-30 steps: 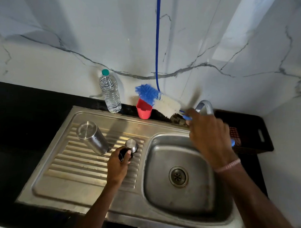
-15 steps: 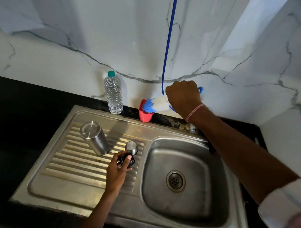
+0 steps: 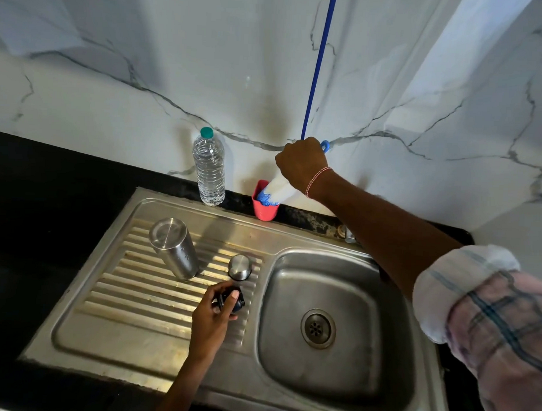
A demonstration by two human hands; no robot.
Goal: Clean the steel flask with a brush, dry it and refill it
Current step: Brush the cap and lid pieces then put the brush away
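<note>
Gripping brush head-down in red cup, R hand w/ arm outstretched, L hand fingers pinching black stopper.

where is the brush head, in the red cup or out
In. The blue tip of the brush sits inside the red cup, the right hand gripping its handle.

Right hand holds the brush in the red cup; left hand grips a black stopper beside the flask.
</note>
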